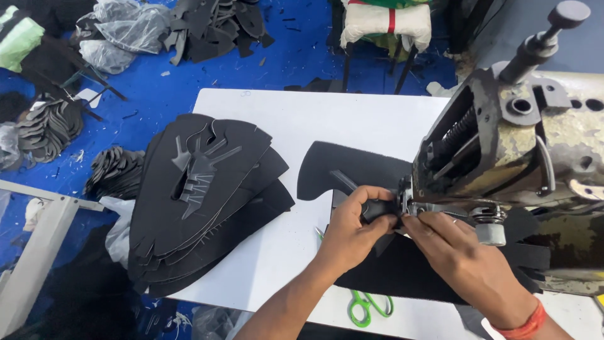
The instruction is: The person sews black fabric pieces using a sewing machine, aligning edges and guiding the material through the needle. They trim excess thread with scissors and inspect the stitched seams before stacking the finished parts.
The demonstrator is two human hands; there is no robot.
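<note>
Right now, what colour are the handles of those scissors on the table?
Bright green scissors, seen in the head view, partly under the black fabric piece.

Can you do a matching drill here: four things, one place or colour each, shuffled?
1. scissors
2. stack of black cut pieces
3. left hand
4. wristband

A. orange-red, on the right hand's wrist
B. green handles, partly under the black fabric
C. left part of the white table
D. gripping black material at the sewing machine's needle

Pairs: 1-B, 2-C, 3-D, 4-A
</note>
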